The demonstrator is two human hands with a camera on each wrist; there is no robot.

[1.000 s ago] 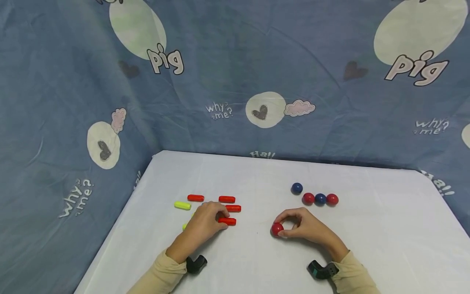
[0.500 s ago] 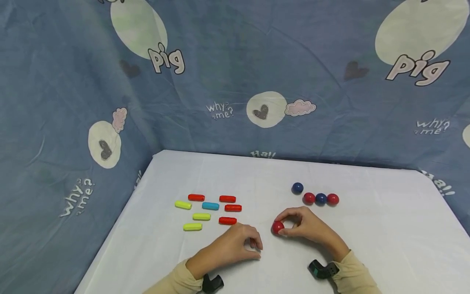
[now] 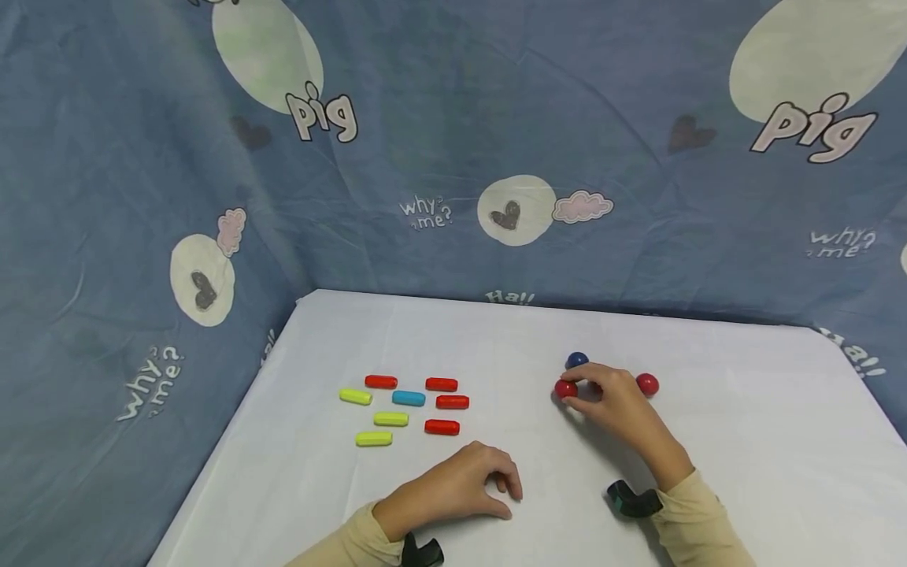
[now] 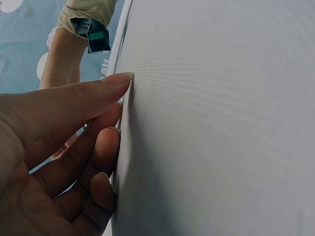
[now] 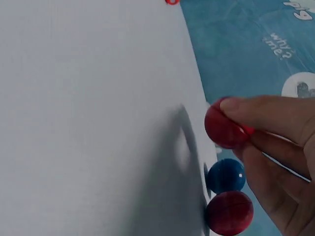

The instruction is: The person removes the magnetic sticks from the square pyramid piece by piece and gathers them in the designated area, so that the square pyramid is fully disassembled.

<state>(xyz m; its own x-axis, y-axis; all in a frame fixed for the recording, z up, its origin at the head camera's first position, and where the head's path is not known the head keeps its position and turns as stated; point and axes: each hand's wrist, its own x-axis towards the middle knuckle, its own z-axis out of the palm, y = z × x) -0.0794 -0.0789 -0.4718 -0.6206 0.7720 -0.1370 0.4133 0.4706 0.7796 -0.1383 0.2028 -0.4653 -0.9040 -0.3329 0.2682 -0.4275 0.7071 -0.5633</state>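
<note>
My right hand [image 3: 612, 402] pinches a red ball [image 3: 565, 389] between thumb and fingers, close in front of a blue ball [image 3: 577, 360]. In the right wrist view the held ball hangs over its shadow, with a blue ball [image 5: 226, 175] and another red ball [image 5: 229, 213] beyond it. A red ball [image 3: 647, 384] lies to the right of my right hand, which covers most of the balls between. My left hand [image 3: 457, 484] rests on the white tabletop with loosely bent fingers and holds nothing. The left wrist view shows its thumb [image 4: 106, 88] and fingertips at the cloth.
Left of centre lie short sticks: several red ones [image 3: 442, 428], three yellow-green ones [image 3: 373, 439] and a blue one [image 3: 409, 398]. A blue printed curtain [image 3: 439, 142] hangs behind the white table [image 3: 553, 520] and along its left side.
My left hand has moved right and nearer from the sticks, uncovering them. My right hand has lifted the red ball and carried it away and slightly right, towards the other balls.
</note>
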